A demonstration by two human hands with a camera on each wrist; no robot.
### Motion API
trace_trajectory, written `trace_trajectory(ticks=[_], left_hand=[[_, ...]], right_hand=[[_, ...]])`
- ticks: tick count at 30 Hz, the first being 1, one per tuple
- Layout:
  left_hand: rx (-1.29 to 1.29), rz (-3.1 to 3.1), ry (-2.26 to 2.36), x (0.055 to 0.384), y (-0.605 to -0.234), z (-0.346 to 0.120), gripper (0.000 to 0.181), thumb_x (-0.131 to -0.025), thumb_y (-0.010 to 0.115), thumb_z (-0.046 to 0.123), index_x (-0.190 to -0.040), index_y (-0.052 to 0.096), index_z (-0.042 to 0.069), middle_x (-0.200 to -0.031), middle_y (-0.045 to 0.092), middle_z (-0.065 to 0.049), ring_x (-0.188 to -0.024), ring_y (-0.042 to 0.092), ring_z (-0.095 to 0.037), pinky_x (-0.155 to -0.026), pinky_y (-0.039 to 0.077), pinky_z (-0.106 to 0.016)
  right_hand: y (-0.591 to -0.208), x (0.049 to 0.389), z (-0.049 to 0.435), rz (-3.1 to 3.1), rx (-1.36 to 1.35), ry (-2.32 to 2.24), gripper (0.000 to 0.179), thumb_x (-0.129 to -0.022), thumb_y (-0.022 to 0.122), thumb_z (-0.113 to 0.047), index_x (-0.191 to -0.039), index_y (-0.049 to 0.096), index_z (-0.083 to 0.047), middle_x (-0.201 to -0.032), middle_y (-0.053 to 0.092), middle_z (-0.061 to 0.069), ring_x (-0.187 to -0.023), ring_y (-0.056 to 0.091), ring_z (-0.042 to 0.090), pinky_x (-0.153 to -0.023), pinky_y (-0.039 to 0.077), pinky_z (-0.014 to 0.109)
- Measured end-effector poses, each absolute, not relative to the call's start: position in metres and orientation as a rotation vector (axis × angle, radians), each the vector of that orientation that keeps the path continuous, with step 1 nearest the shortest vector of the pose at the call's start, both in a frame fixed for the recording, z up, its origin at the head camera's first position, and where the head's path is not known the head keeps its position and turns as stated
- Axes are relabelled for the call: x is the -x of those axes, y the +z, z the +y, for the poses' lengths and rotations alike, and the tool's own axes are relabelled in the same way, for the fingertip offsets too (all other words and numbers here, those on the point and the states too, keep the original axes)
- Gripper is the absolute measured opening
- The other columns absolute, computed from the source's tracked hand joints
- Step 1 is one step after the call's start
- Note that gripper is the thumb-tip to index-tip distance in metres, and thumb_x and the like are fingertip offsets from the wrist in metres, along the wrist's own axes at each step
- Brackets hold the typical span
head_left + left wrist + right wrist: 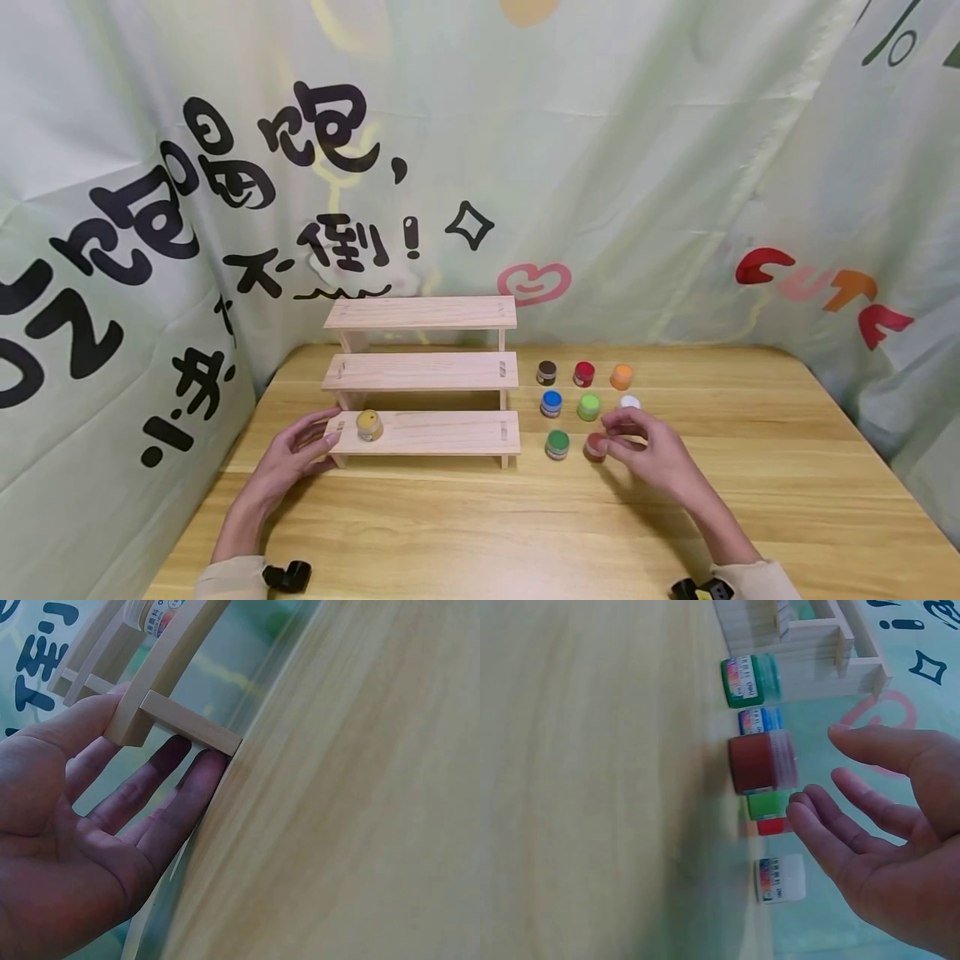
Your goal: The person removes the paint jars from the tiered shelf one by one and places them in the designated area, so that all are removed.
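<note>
A three-step wooden shelf point(422, 433) stands on the table. My left hand point(296, 450) holds the left end of its lowest step, thumb at the board point(166, 671) and the other fingers below it by the leg. On that step, near the left end, stands a small yellow paint jar point(369, 425). My right hand point(654, 454) is over a reddish-brown paint jar point(595, 447), its fingers spread. In the right wrist view the thumb and fingertips are just above the lid of the brown jar point(761, 763), with a gap between them.
Right of the shelf stand more paint jars: dark brown point(547, 372), red point(583, 374), orange point(621, 377), blue point(551, 404), light green point(588, 407), white point(630, 402) and green point(557, 445). A printed curtain point(645, 183) hangs behind the wooden table point(465, 533).
</note>
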State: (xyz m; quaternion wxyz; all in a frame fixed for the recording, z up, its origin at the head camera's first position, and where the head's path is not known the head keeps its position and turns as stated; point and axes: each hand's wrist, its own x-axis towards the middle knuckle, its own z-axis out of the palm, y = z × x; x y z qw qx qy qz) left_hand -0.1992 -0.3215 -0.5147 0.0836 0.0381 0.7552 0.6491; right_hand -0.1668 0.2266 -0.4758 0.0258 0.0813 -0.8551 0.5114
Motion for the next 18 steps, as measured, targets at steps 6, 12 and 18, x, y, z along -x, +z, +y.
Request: trace_trajectory(ticks=[6,12,18], left_hand=[[-0.115,2.253,1.941,0.200,-0.517,-0.323,0.058,-0.102,0.067,0.018,-0.153,0.044,0.003,-0.152,0.043,-0.028,-0.115,0.062,-0.011,-0.090,0.060,-0.040],[-0.108,2.266,1.928,0.201,-0.518,-0.324,0.057,-0.102,0.067,0.020,-0.153,0.044,0.005,-0.152,0.043,-0.026,-0.116,0.062,-0.010,-0.090,0.060,-0.041],[-0.092,2.266,1.932,0.201,-0.518,-0.323,0.058,-0.101,0.068,0.022,-0.152,0.045,0.007,-0.153,0.043,-0.024,-0.116,0.062,-0.011,-0.090,0.060,-0.041]], right_hand=[[-0.469,0.165,0.224,-2.572,-0.285,1.640,0.034,-0.092,0.078,-0.008,-0.120,0.065,0.006,-0.121,0.065,0.023,-0.115,0.064,0.036,-0.092,0.058,0.027],[-0.463,0.162,0.218,-2.520,-0.327,1.657,0.031,-0.091,0.077,-0.002,-0.119,0.065,0.004,-0.118,0.066,0.024,-0.112,0.065,0.032,-0.092,0.056,0.023],[-0.456,0.157,0.209,-2.464,-0.381,1.710,0.029,-0.091,0.077,-0.001,-0.117,0.066,0.004,-0.115,0.067,0.022,-0.110,0.066,0.027,-0.092,0.057,0.024]])
